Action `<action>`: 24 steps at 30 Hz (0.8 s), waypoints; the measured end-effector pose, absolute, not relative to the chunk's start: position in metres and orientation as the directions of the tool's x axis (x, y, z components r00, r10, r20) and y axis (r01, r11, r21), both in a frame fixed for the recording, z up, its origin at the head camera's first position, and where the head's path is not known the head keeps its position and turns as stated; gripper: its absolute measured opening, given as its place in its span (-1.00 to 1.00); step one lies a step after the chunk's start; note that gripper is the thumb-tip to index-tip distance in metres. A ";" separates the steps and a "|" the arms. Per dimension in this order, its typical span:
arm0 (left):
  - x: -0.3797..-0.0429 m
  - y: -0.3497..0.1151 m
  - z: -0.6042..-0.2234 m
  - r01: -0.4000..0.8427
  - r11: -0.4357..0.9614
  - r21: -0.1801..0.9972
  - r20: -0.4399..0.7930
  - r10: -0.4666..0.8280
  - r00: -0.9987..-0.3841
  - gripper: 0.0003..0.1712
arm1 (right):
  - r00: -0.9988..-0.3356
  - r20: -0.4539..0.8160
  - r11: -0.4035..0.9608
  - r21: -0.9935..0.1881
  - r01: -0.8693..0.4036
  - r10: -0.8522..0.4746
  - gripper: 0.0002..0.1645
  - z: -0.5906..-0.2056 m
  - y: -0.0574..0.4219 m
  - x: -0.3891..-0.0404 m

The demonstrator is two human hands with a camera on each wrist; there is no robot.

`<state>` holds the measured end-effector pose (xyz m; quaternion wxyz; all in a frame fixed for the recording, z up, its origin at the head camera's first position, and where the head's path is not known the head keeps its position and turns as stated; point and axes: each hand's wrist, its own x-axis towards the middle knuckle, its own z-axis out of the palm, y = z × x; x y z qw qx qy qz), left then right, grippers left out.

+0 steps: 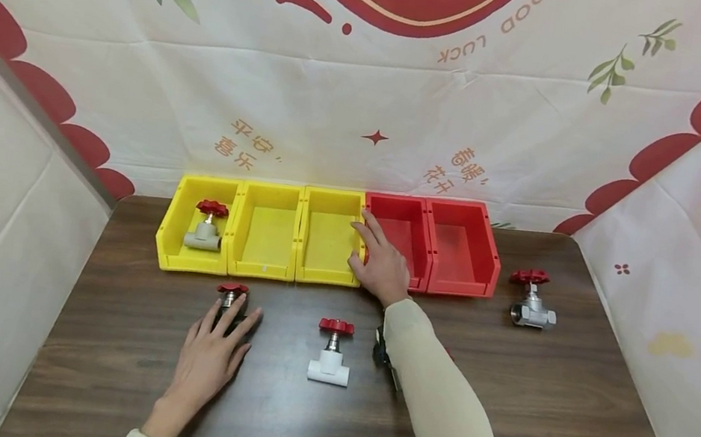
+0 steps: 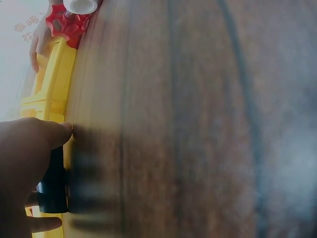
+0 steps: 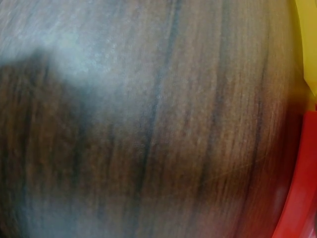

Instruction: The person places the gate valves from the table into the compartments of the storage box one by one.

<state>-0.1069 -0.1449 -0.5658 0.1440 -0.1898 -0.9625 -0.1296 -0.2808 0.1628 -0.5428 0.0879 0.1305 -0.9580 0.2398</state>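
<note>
My left hand (image 1: 210, 356) has its fingers spread over a black valve with a red handwheel (image 1: 233, 288), on the table in front of the yellow bins. In the left wrist view, the thumb lies close to one end of its black pipe body (image 2: 53, 186); other fingers show at the far end. My right hand (image 1: 384, 263) reaches over the border between the rightmost yellow bin (image 1: 322, 275) and the left red bin (image 1: 406, 210), fingers extended and apart. A white valve with a red handwheel (image 1: 329, 372) stands between the arms.
A grey valve (image 1: 203, 236) sits in the leftmost yellow bin (image 1: 168, 244), beside the middle yellow bin (image 1: 261, 269). A metal valve (image 1: 533, 314) stands right of the right red bin (image 1: 462, 288). A small red piece (image 1: 450, 353) peeks from behind the right forearm. Printed cloth walls (image 1: 339, 111) enclose the table.
</note>
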 end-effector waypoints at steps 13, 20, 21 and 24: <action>-0.114 -0.147 -0.566 0.434 0.875 0.213 0.360 0.343 -0.868 -0.46 | -0.954 0.222 0.858 -0.430 -0.280 -0.201 -0.13 -0.544 0.161 -0.280; -0.117 -0.147 -0.565 0.432 0.877 0.211 0.351 0.345 -0.871 -0.45 | -0.956 0.215 0.860 -0.428 -0.278 -0.202 -0.13 -0.543 0.162 -0.280; -0.117 -0.147 -0.565 0.433 0.876 0.213 0.349 0.346 -0.871 -0.45 | -0.956 0.214 0.860 -0.428 -0.277 -0.202 -0.13 -0.543 0.162 -0.280; -0.119 -0.148 -0.563 0.438 0.873 0.216 0.349 0.350 -0.870 -0.45 | -0.957 0.208 0.862 -0.425 -0.275 -0.203 -0.13 -0.543 0.162 -0.281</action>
